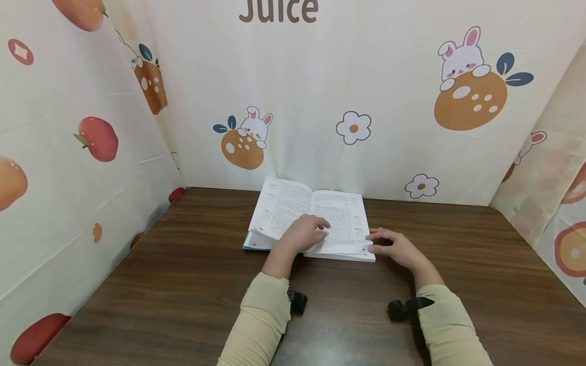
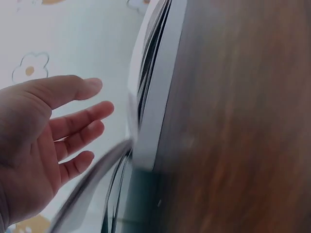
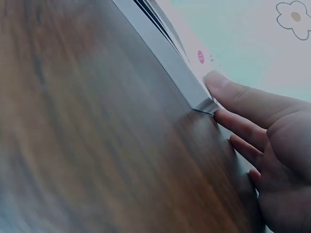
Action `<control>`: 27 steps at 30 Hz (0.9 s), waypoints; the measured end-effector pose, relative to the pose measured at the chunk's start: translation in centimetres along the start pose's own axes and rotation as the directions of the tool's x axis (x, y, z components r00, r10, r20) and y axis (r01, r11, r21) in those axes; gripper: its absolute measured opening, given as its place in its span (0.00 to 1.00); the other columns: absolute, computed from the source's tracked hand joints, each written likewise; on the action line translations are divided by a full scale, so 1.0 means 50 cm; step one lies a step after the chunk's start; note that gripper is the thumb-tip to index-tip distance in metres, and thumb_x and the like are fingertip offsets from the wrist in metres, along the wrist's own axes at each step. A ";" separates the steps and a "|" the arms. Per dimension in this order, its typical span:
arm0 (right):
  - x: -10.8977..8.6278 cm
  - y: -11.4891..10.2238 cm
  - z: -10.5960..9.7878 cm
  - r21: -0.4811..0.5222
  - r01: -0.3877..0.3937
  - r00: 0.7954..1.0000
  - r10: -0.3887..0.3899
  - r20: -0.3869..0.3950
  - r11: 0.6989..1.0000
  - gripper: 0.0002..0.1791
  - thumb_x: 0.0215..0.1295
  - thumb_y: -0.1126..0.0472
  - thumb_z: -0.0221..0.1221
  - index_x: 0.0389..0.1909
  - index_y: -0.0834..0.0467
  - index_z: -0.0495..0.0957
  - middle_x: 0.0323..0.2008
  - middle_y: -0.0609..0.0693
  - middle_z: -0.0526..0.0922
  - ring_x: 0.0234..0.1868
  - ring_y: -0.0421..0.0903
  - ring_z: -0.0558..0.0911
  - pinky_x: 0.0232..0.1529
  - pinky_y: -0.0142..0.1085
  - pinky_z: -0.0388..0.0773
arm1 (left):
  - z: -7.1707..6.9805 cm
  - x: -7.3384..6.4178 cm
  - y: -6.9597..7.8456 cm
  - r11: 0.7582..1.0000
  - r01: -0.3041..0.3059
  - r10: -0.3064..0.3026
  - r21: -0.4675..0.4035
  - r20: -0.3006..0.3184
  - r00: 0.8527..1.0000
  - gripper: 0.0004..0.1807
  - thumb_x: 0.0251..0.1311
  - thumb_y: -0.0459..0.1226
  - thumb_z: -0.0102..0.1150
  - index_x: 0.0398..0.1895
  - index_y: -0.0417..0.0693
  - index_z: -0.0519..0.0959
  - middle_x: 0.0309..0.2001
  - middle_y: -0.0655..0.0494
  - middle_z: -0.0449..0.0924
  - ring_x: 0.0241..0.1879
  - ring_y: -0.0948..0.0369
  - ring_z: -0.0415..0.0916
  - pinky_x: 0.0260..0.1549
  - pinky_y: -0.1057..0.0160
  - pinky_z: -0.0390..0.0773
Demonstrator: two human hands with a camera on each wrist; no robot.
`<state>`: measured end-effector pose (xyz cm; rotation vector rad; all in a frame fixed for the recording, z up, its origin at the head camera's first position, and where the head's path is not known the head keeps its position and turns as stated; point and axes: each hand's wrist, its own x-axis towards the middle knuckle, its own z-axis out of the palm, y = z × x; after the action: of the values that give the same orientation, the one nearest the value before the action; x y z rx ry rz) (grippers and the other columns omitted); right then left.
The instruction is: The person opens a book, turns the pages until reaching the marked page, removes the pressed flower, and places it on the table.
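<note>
An open book (image 1: 339, 218) with printed pages lies on the table near the back wall. Over its middle is my left hand (image 1: 304, 233), above the right page near the gutter. Its fingers look loosely bent, and the left wrist view shows nothing between the thumb and the fingers (image 2: 80, 121). My right hand (image 1: 398, 249) is at the book's lower right corner. The right wrist view has the thumb (image 3: 218, 80) at the page corner and the other fingers along the book's side, fairly straight. Whether they pinch any pages is hard to see.
Brown wood-grain tabletop (image 1: 192, 295) surrounds the book. A pale curtain (image 1: 306, 91) printed with fruit, rabbits and flowers hangs behind the table and along both sides. Black wrist cameras (image 1: 397, 310) are strapped to both sleeved forearms.
</note>
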<state>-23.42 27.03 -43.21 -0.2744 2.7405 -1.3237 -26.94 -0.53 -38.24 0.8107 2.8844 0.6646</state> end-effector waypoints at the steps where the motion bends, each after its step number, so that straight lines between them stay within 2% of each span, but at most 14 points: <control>1: 0.000 -0.001 0.001 0.000 0.001 1.000 -0.001 -0.005 1.000 0.24 0.54 0.48 0.64 0.49 0.57 0.79 0.62 0.59 0.67 0.67 0.62 0.53 0.60 0.62 0.47 | 0.003 0.001 0.006 1.000 -0.015 0.015 -0.005 0.009 1.000 0.13 0.61 0.41 0.55 0.48 0.55 0.80 0.41 0.60 0.79 0.43 0.62 0.70 0.43 0.64 0.70; 6: 0.003 -0.002 0.002 -0.007 0.005 1.000 -0.005 -0.025 1.000 0.22 0.57 0.49 0.63 0.46 0.59 0.80 0.61 0.60 0.68 0.66 0.62 0.55 0.60 0.61 0.49 | 0.018 0.003 0.035 0.998 -0.063 0.063 0.012 0.054 0.997 0.17 0.56 0.48 0.61 0.48 0.55 0.81 0.42 0.59 0.78 0.41 0.63 0.70 0.42 0.65 0.70; 11: 0.005 -0.001 0.004 -0.006 -0.002 0.999 0.001 -0.040 1.000 0.23 0.58 0.48 0.62 0.47 0.61 0.80 0.60 0.60 0.69 0.65 0.62 0.58 0.59 0.60 0.53 | 0.032 0.002 0.048 0.986 -0.075 0.068 0.149 0.051 0.996 0.21 0.49 0.53 0.65 0.48 0.61 0.80 0.47 0.59 0.74 0.45 0.61 0.67 0.43 0.64 0.69; 15: 0.005 0.000 0.005 -0.005 0.000 0.999 0.000 -0.052 1.000 0.24 0.58 0.48 0.61 0.48 0.62 0.79 0.60 0.60 0.70 0.64 0.62 0.60 0.59 0.59 0.55 | 0.037 0.001 0.054 0.969 -0.101 0.096 0.226 0.032 0.995 0.22 0.46 0.54 0.67 0.47 0.62 0.79 0.46 0.59 0.74 0.45 0.61 0.67 0.42 0.63 0.69; 21: 0.004 -0.003 0.005 0.001 -0.008 0.999 0.008 -0.045 1.000 0.25 0.60 0.46 0.59 0.49 0.61 0.79 0.60 0.59 0.69 0.65 0.61 0.60 0.59 0.59 0.54 | 0.038 0.001 0.054 0.965 -0.124 0.122 0.231 0.024 0.992 0.19 0.47 0.54 0.67 0.43 0.61 0.80 0.41 0.62 0.74 0.39 0.63 0.66 0.38 0.63 0.68; 24: 0.002 -0.008 0.003 0.016 -0.058 0.998 0.058 -0.038 0.998 0.27 0.65 0.42 0.51 0.51 0.59 0.78 0.62 0.60 0.67 0.66 0.62 0.57 0.60 0.60 0.51 | 0.036 0.002 0.052 0.972 -0.119 0.115 0.205 0.032 0.993 0.16 0.47 0.53 0.67 0.39 0.61 0.81 0.37 0.63 0.74 0.36 0.63 0.66 0.37 0.63 0.68; 27: 0.001 -0.013 0.001 0.040 -0.123 0.992 0.124 -0.031 0.992 0.34 0.68 0.36 0.38 0.55 0.57 0.76 0.64 0.62 0.63 0.66 0.62 0.55 0.61 0.61 0.47 | 0.035 0.003 0.051 0.975 -0.121 0.113 0.188 0.051 0.992 0.14 0.48 0.52 0.66 0.36 0.60 0.81 0.34 0.65 0.74 0.34 0.64 0.66 0.35 0.64 0.68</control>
<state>-23.38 26.61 -42.73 -0.0788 2.7066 -1.3581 -25.50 2.19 -38.74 1.0114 2.9149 0.3789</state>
